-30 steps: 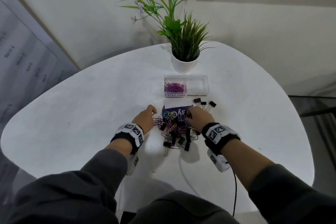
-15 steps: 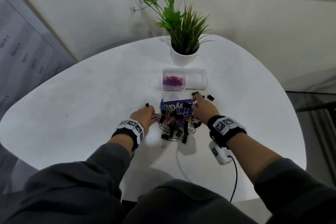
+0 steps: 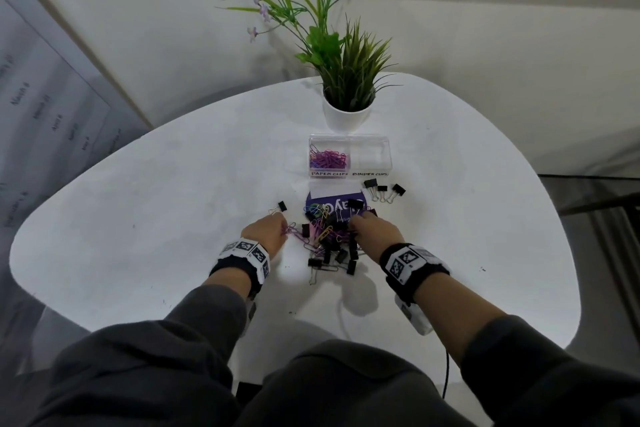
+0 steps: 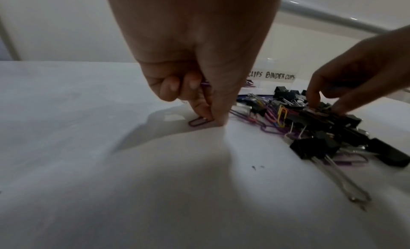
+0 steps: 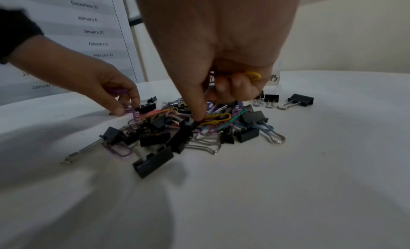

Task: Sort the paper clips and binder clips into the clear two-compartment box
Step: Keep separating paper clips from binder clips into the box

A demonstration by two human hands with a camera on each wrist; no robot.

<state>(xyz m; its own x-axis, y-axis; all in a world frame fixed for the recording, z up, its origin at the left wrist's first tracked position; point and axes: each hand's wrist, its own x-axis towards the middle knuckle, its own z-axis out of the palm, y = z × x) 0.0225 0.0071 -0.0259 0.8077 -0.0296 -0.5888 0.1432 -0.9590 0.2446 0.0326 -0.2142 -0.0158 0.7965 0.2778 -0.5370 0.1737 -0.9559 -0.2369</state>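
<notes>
A mixed pile point(image 3: 329, 239) of coloured paper clips and black binder clips lies on the white table point(image 3: 173, 218). Behind it stands the clear two-compartment box point(image 3: 388, 158), with purple paper clips point(image 3: 327, 159) in its left compartment. My left hand point(image 4: 210, 119) is at the pile's left edge. Its thumb and forefinger pinch a purple paper clip point(image 4: 198, 121) against the table, and more purple clips sit in its curled fingers. My right hand point(image 5: 199, 119) is over the pile, pinching at a yellow paper clip point(image 5: 216, 118). Another yellow clip point(image 5: 252, 75) is tucked in its curled fingers.
Three black binder clips point(image 3: 382, 189) lie apart, just in front of the box's right compartment. One more binder clip point(image 3: 281, 206) lies left of the pile. A purple card point(image 3: 334, 206) sits under the pile's far side. A potted plant point(image 3: 346, 111) stands behind the box.
My right hand has drawn back from the far side of the card onto the middle of the pile. My left hand has stayed at the pile's left edge.
</notes>
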